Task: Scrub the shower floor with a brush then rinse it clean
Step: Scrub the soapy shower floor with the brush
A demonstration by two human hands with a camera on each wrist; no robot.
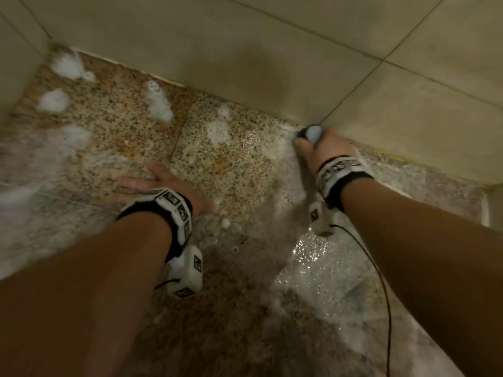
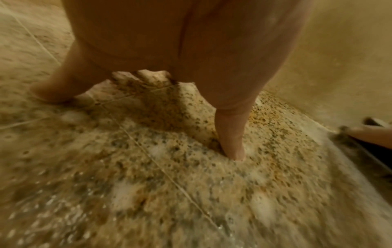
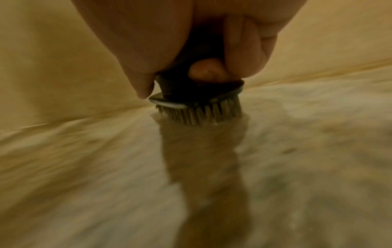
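Right hand [image 1: 324, 148] curls tight round scrub brush [image 3: 197, 104] knob, bristles pressed into shower floor [image 1: 239, 170] right at wall tile [image 1: 272, 63] joint, prob. to work the edge grime. Left hand [image 1: 163, 186] lies flat, fingers spread, holding nothing, planted on wet granite as a brace for the lean. Foam patches [image 1: 158, 102] w/ suds all round; rinse not yet done.

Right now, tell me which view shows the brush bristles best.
The right wrist view: the bristles show close up, pressed on the wet floor under the right hand. The head view shows only the brush top above the fingers. The left wrist view catches a blurred dark bit at its right edge.
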